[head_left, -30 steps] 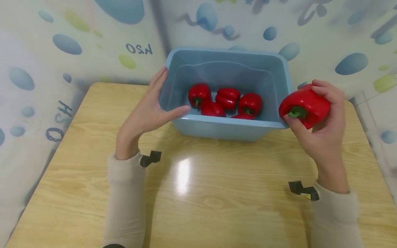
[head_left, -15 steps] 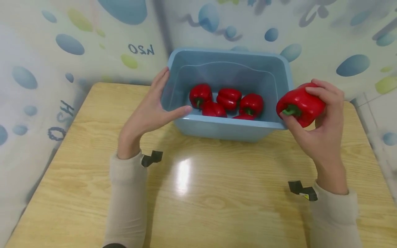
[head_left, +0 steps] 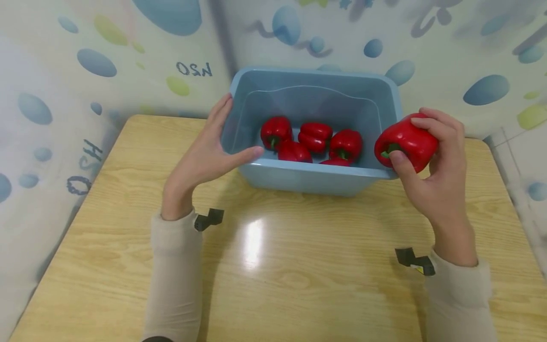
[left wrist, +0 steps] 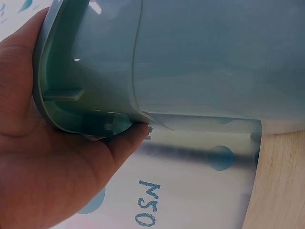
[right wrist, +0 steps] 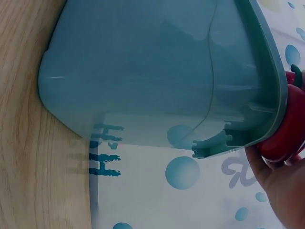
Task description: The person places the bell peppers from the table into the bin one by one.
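In the head view, my left hand [head_left: 205, 152] grips the left front corner of a light blue plastic bin [head_left: 299, 182], thumb over the front rim and fingers along the left side. The left wrist view shows the little finger [left wrist: 129, 141] bent in under the rim. Over at the bin's right front corner, my right hand [head_left: 446, 185] holds a glossy red bell pepper [head_left: 414, 142], its green stem facing left beside the thumb. That pepper overlaps the rim in the head view. Several red bell peppers [head_left: 315, 135] lie on the bin's floor, the nearest partly hidden by the front wall.
The bin stands at the back of a light wooden table [head_left: 307, 275]. Close behind it rises a pale wall [head_left: 141, 42] printed with blue and green dots. A dark wrist camera mount [head_left: 209, 219] juts from the left sleeve, another mount [head_left: 414, 261] from the right.
My right hand has shifted a little left with the bell pepper, bringing it over the bin's right front corner. The left hand keeps its grip on the bin, and the peppers inside stay put.
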Available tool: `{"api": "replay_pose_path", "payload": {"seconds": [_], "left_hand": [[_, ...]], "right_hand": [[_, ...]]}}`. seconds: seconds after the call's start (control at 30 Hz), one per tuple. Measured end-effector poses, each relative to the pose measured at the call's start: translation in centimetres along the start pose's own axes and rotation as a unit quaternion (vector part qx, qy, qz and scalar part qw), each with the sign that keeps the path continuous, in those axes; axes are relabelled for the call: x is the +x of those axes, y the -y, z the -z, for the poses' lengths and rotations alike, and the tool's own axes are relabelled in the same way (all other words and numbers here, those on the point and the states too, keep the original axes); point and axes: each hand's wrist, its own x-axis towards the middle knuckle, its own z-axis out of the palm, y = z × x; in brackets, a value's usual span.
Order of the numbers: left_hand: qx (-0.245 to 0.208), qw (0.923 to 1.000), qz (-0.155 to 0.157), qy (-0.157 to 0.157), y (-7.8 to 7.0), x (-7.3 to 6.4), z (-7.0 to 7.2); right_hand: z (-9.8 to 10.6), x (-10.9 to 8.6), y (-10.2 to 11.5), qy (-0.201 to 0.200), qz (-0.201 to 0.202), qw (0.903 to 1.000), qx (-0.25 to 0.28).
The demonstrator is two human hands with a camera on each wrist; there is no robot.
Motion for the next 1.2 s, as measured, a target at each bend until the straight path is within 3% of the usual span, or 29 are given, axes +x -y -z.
{"api": "replay_pose_path", "payload": {"seconds": [0.3, 0.63, 0.87, 1.07, 1.2], "left_hand": [[0.002, 1.0, -0.002, -0.001, 0.0, 0.2, -0.2], [-0.003, 1.0, -0.007, 0.0, 0.3, 0.3, -0.5], [-0.006, 0.9999, -0.012, -0.01, 0.0, 0.2, -0.1], [-0.002, 0.9999, -0.012, -0.012, -0.1, -0.2, 0.0], [-0.007, 0.9997, -0.019, -0.017, -0.1, 0.1, -0.3]], "right_hand": [[0.0, -0.1, -0.4, 0.015, -0.008, 0.9999, -0.002], [-0.4, -0.1, -0.2, 0.017, 0.029, 0.9993, 0.017], [-0.7, 0.4, 0.1, -0.017, 0.037, 0.9984, 0.038], [-0.2, 0.6, -0.8, -0.023, -0.021, 0.9994, -0.014], [0.2, 1.4, -1.2, -0.063, -0.07, 0.9954, -0.018]]}}
